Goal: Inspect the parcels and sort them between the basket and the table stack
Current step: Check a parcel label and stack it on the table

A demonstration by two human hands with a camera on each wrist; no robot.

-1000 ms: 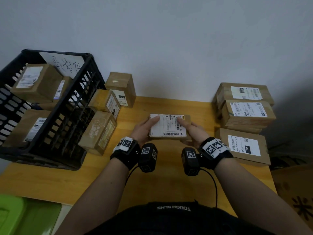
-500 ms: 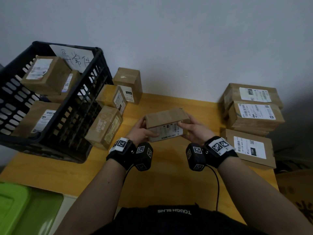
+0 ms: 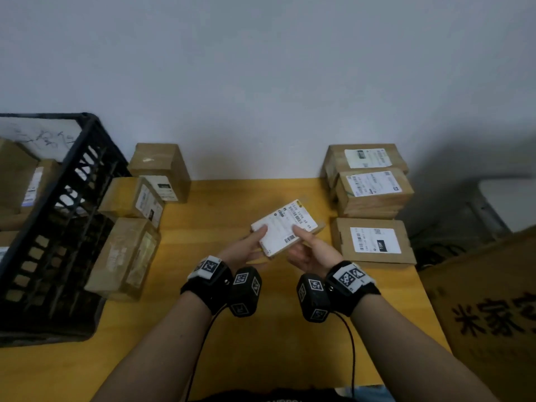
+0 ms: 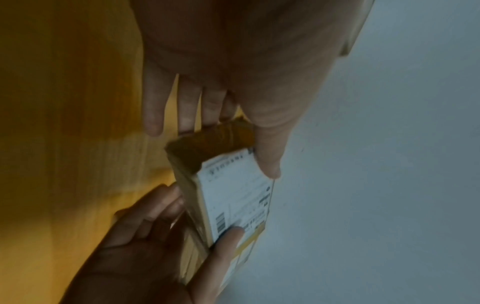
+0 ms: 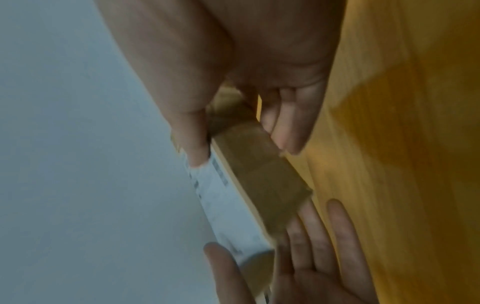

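Both hands on one flat cardboard parcel (image 3: pixel 285 227), held up off the yellow worktop (image 3: pixel 261 343) at centre, tilted, white shipping label facing up toward the head cam. Left hand (image 3: pixel 246 250) grip: thumb on the label at the near-left corner, fingers under the box, so it's pinching the parcel (image 4: pixel 228 197). Right hand (image 3: pixel 309 252) grip: same deal on the near-right side, thumb on the label by the barcode, fingers curled underneath. Right wrist cam confirms thumb on top and fingers below the parcel (image 5: pixel 259 174), image blurred. Black plastic basket (image 3: pixel 72 198) sits at the left end of the worktop, a few brown parcels inside plus a white sheet with handwriting. Just right of the basket, three brown boxes (image 3: pixel 136 227) in a row running toward the wall, touching or nearly so. Far right of the worktop: table stack (image 3: pixel 371 181) of labelled boxes by the wall, exact count hard to tell, and a single labelled box (image 3: pixel 372 240) lying flat just in front of it. Held parcel is between the two groups, nearer the right-hand one. Large cardboard carton (image 3: pixel 493 314) with dark print off the right edge of the worktop.
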